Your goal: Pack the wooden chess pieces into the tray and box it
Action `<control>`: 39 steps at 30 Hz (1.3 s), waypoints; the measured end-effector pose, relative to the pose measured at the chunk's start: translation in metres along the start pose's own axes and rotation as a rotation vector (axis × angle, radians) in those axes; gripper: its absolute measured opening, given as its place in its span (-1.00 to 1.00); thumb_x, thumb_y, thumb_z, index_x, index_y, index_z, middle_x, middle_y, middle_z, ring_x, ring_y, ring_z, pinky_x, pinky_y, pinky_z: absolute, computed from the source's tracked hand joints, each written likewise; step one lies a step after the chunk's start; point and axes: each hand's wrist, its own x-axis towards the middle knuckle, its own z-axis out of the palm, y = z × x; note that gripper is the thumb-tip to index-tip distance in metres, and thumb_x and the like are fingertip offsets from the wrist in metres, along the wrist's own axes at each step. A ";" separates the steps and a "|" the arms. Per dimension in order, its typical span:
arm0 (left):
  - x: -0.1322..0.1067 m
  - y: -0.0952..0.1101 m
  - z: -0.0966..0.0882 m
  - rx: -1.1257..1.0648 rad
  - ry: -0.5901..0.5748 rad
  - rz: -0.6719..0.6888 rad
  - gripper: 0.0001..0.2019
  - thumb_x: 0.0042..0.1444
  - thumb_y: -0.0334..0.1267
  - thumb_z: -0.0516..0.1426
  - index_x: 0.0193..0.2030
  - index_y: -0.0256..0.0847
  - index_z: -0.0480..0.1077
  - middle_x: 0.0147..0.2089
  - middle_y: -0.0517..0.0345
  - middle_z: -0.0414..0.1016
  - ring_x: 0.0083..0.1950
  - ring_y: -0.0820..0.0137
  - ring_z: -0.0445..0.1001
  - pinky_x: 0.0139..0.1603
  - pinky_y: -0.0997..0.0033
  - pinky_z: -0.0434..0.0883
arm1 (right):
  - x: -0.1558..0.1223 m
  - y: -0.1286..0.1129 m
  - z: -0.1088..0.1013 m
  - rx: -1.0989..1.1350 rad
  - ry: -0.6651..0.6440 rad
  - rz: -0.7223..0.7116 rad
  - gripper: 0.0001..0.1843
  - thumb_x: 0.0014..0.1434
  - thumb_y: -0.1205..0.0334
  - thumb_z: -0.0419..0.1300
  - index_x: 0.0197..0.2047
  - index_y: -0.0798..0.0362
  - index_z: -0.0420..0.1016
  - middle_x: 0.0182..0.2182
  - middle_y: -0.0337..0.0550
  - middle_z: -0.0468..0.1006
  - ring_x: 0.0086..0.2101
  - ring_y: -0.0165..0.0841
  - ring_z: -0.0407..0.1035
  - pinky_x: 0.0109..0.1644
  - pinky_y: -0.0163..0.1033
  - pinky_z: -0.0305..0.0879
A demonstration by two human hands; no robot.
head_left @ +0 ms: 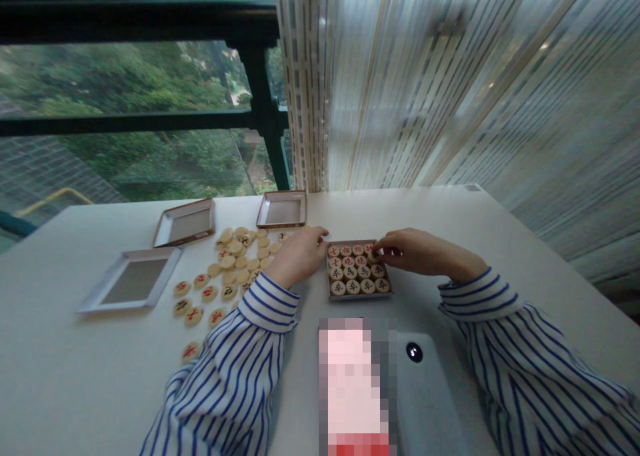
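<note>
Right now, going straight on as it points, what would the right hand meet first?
The right hand points leftward at the chess pieces in the small tray; it seems to touch them.

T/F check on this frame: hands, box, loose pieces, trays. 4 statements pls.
1. The right hand touches a piece at the far right corner of the box. True.
2. The left hand sits at the box's left side, beside the loose pieces. True.
3. The loose pieces lie right of the box. False: they lie to its left.
4. The other trays hold pieces. False: all three look empty.
</note>
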 end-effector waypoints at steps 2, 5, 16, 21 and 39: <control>0.000 0.000 0.000 0.011 0.000 -0.002 -0.65 0.12 -0.26 -0.04 -0.02 -0.29 0.38 -0.11 0.01 0.52 -0.10 0.31 0.46 -0.07 0.38 0.35 | 0.000 -0.001 -0.001 -0.004 -0.017 0.005 -0.70 0.15 0.11 0.01 -0.15 -0.04 0.50 -0.37 -0.13 0.54 -0.42 -0.37 0.36 -0.36 -0.31 0.14; -0.001 0.000 0.000 0.021 0.004 0.008 -0.65 0.12 -0.26 -0.05 -0.01 -0.29 0.38 -0.12 0.00 0.52 -0.11 0.30 0.46 -0.07 0.36 0.35 | 0.001 -0.002 -0.002 0.004 -0.032 0.010 -0.70 0.15 0.09 0.01 -0.17 -0.04 0.51 -0.37 -0.14 0.54 -0.42 -0.37 0.35 -0.37 -0.32 0.13; 0.001 -0.001 -0.001 0.026 -0.013 -0.008 -0.66 0.12 -0.24 -0.03 -0.01 -0.27 0.38 -0.11 0.03 0.52 -0.11 0.33 0.45 -0.08 0.40 0.34 | 0.000 -0.005 -0.004 0.018 -0.038 0.015 -0.70 0.16 0.08 0.01 -0.18 -0.02 0.51 -0.40 -0.14 0.52 -0.43 -0.39 0.33 -0.37 -0.32 0.12; 0.001 -0.001 -0.001 0.022 -0.009 -0.010 -0.66 0.12 -0.24 -0.03 -0.01 -0.26 0.39 -0.11 0.03 0.52 -0.11 0.33 0.46 -0.08 0.39 0.34 | 0.000 -0.004 -0.003 0.016 -0.051 0.016 -0.71 0.15 0.11 0.02 -0.18 -0.03 0.51 -0.39 -0.15 0.53 -0.43 -0.39 0.34 -0.36 -0.32 0.13; 0.001 -0.002 0.000 0.033 -0.016 -0.005 -0.65 0.12 -0.21 -0.03 -0.01 -0.26 0.38 -0.11 0.03 0.51 -0.10 0.32 0.45 -0.10 0.40 0.34 | 0.000 -0.003 -0.002 0.008 -0.031 0.025 -0.75 0.13 0.13 0.04 -0.19 -0.07 0.49 -0.41 -0.21 0.51 -0.44 -0.41 0.33 -0.40 -0.33 0.12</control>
